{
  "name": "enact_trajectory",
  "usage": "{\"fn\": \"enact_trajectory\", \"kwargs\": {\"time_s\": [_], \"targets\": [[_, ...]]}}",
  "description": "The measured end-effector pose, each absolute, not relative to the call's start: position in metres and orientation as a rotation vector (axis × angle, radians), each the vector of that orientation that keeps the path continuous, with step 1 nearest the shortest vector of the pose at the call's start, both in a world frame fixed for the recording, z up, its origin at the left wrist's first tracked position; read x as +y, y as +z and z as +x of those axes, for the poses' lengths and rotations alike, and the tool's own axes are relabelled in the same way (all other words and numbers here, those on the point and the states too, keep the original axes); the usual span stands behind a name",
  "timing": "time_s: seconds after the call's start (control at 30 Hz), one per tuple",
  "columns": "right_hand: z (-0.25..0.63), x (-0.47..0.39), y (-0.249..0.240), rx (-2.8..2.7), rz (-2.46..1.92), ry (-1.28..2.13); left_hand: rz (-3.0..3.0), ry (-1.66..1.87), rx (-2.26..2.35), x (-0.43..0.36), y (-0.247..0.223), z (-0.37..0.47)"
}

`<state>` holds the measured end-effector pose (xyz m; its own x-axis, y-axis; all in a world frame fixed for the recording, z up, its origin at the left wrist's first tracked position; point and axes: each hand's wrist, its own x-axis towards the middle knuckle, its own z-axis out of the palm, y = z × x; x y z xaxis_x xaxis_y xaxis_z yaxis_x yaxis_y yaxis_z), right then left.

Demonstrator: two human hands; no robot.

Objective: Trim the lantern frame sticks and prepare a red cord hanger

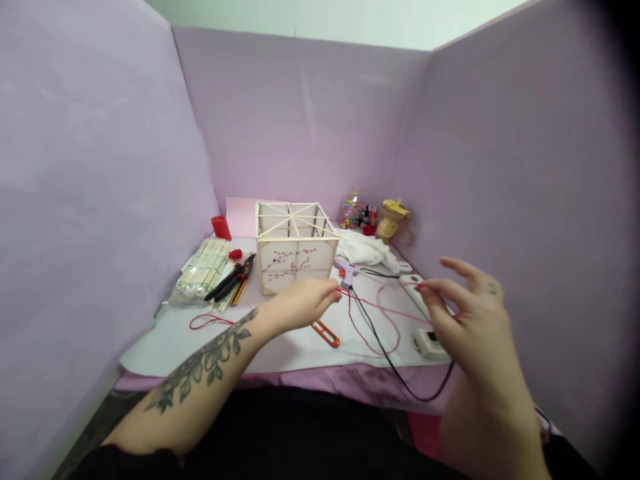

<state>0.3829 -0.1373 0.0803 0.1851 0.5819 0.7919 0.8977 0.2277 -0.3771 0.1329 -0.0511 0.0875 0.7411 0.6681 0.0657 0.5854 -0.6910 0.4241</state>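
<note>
Pinched in my left hand (313, 303) is a red cord (373, 303), which hangs in loops over the white table sheet. My right hand (467, 307) is raised at the right, thumb and index finger closed on another part of the cord. Behind my left hand stands a square lantern (297, 257) with a stick frame, an open crossed top and a painted red-blossom branch on its front panel. An orange-handled cutter (327, 333) lies partly hidden beneath my left hand. A separate red cord loop (205, 321) rests left of my forearm.
Black-handled pliers (227, 283) and a bag of sticks (200, 270) lie left. A lilac glue gun (347, 270) with a black cable (385, 350), a white cloth (365, 247) and a power strip (413, 287) are right. Lilac walls enclose the table.
</note>
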Motion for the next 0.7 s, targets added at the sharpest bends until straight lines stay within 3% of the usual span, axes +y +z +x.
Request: {"fn": "enact_trajectory", "kwargs": {"time_s": [0.23,0.37,0.43,0.6,0.7], "targets": [[0.341,-0.151,0.108,-1.235,-0.862,-0.017,2.699,0.483,0.991,-0.053,0.15,0.101],[0.327,-0.142,0.109,-1.161,-0.465,0.576,2.783,0.648,1.026,-0.06,0.177,0.091],[0.314,-0.138,0.104,-1.157,-0.475,0.882,2.828,0.643,1.086,-0.064,0.187,0.087],[0.279,-0.123,0.086,-1.209,-0.61,0.991,2.939,0.535,1.059,-0.071,0.199,0.08],[0.266,-0.102,0.073,-1.066,-0.56,1.281,2.987,0.541,0.886,-0.072,0.198,0.077]]}}
